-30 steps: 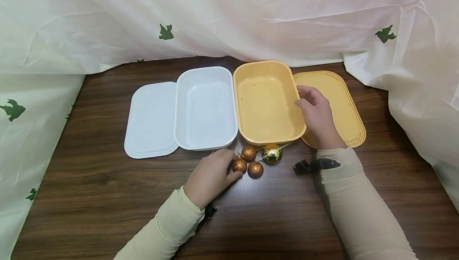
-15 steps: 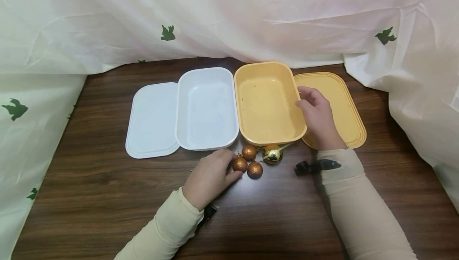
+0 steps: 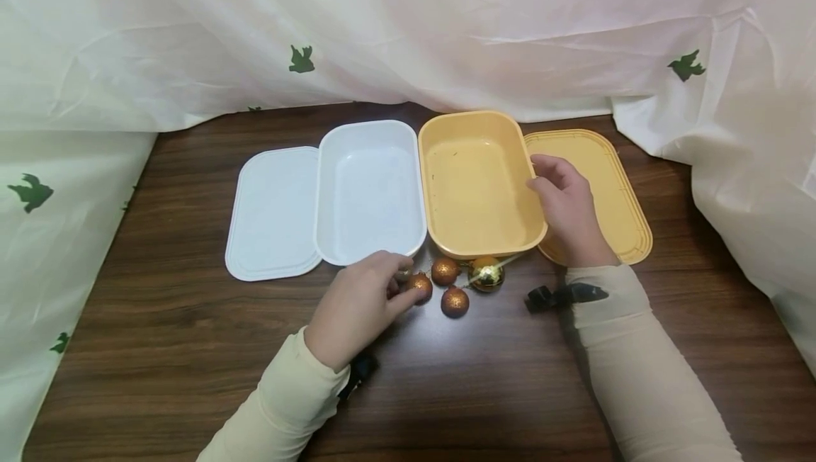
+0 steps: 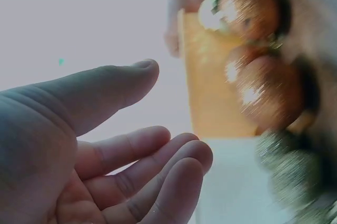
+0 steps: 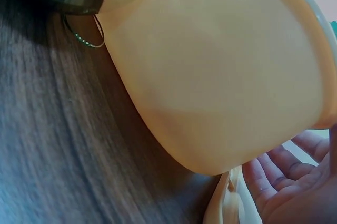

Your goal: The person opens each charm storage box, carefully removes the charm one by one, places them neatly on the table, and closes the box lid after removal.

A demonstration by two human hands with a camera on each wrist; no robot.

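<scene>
In the head view my left hand [image 3: 360,306] is beside a cluster of baubles, its thumb over the nearest glittery copper bauble [image 3: 421,288]. The left wrist view shows bare space between its thumb and loosely bent fingers [image 4: 131,145]. More copper baubles [image 3: 455,302] and a shiny gold bauble [image 3: 486,274] lie in front of the yellow box [image 3: 484,196]. Dull silvery-green baubles [image 4: 296,179] show in the left wrist view; my left hand mostly hides them from the head camera. My right hand [image 3: 567,203] holds the yellow box's right side, thumb at the rim, fingers along the outer wall.
A white box [image 3: 371,196] stands against the yellow box's left side. The white lid [image 3: 274,214] lies left of it, the yellow lid [image 3: 596,193] at the far right, partly under my right hand. A white curtain [image 3: 395,30] with green birds borders the wooden table [image 3: 459,398].
My left hand has drawn back to the left from the baubles, and the nearest copper one has shifted slightly left. My right hand stays at the yellow box.
</scene>
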